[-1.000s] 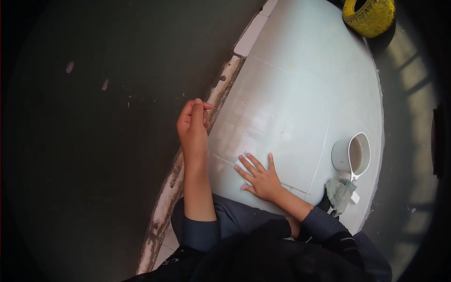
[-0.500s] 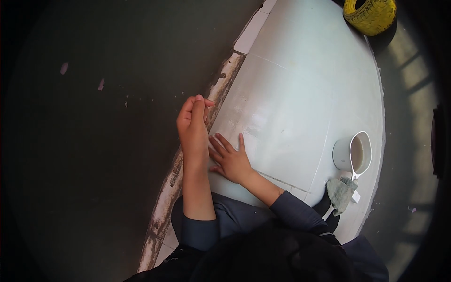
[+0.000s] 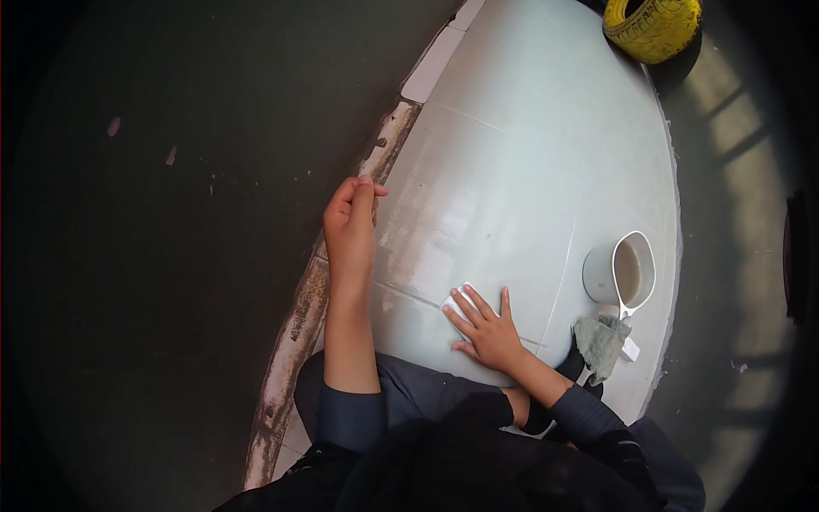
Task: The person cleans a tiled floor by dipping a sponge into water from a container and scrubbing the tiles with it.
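Observation:
My right hand lies flat with spread fingers on a white sponge-like pad, pressing it against pale floor tiles. Only the pad's edges show beyond my fingers. My left hand is closed, its thumb pressed against the curled fingers, above the tiles' worn left border. Whatever it may hold is hidden. To the right of my right hand stands a white dipper with cloudy brownish liquid inside. By its handle lies a crumpled grey-green cloth, with a small white block beside it.
A yellow-painted tyre sits at the upper right beside the tiled strip. Dark floor with a few pale scraps stretches along the left. My bent legs are close below my hands.
My right hand has moved right and toward my body, away from the left forearm, and the white pad now shows under it. My left hand stays closed, nearly in place.

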`<state>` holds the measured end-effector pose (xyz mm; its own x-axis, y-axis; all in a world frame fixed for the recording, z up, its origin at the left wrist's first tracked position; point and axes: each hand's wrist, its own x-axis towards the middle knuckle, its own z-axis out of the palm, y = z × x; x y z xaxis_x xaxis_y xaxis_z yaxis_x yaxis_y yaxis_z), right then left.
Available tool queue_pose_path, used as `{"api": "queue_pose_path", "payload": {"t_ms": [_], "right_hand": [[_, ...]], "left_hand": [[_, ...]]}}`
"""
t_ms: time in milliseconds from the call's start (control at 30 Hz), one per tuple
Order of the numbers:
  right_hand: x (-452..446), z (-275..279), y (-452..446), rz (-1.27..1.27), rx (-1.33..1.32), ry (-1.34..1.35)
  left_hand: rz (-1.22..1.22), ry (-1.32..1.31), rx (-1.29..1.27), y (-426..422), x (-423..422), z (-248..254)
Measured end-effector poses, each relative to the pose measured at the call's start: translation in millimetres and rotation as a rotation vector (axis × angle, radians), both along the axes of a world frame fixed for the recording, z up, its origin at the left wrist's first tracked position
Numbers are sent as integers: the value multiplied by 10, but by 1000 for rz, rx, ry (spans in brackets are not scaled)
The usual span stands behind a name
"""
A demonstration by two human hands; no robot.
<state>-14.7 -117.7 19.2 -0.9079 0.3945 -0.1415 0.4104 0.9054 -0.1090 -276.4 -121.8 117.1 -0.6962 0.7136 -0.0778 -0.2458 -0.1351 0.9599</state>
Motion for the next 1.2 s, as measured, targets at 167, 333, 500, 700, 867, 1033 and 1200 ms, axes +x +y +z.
{"api": "queue_pose_path", "payload": {"t_ms": [167,333,500,700,867,1033,1200], "right_hand": [[-482,-114,15,37,-8,102],[-783,-172,11,47,15,189],[-237,-84,48,27,25,76],[548,97,182,34,50,-120],[520,76,205,64,45,-140],[191,21,204,112,41,-78],[-687,-205,102,61,36,142]], "left_hand": [[-1,39,1,22,37,20],[-8,49,-49,26,52,-3],[-4,73,-64,-20,-1,-79],[-21,40,-61,18,54,-5],[-70,48,-18,52,64,-39],[-112,31,13,111,151,10],[-122,45,-14,111,166,-66]]}}
